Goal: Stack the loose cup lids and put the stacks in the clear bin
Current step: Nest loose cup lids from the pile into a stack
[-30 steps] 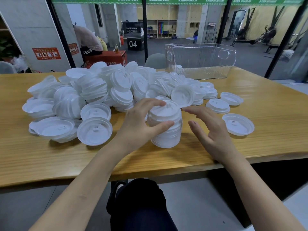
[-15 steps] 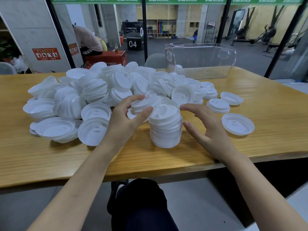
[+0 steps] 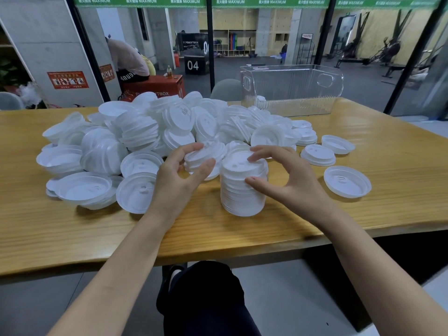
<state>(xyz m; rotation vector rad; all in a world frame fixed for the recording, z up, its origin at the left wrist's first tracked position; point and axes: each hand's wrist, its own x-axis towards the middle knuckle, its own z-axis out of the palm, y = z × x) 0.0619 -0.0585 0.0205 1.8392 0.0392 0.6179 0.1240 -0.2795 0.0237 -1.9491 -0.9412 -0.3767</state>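
Note:
A tall stack of white cup lids (image 3: 242,190) stands on the wooden table (image 3: 400,166) in front of me. My right hand (image 3: 288,180) grips it, fingers on its top and thumb against its side. My left hand (image 3: 179,175) holds a small stack of lids (image 3: 206,156) just left of the tall stack, pinched between thumb and fingers. A big heap of loose white lids (image 3: 135,134) spreads across the table's left and middle. The clear bin (image 3: 293,90) stands at the far right edge, with a few lids inside its left end.
Single lids and short stacks lie to the right of my hands: one upturned lid (image 3: 346,181), a short stack (image 3: 318,155) and another upturned lid (image 3: 338,144). Bare wood stretches right of them. A person bends over behind the glass wall at the back left.
My left hand left the tall stack and picked up a small stack of lids to its left. My right hand closed in and took hold of the tall stack.

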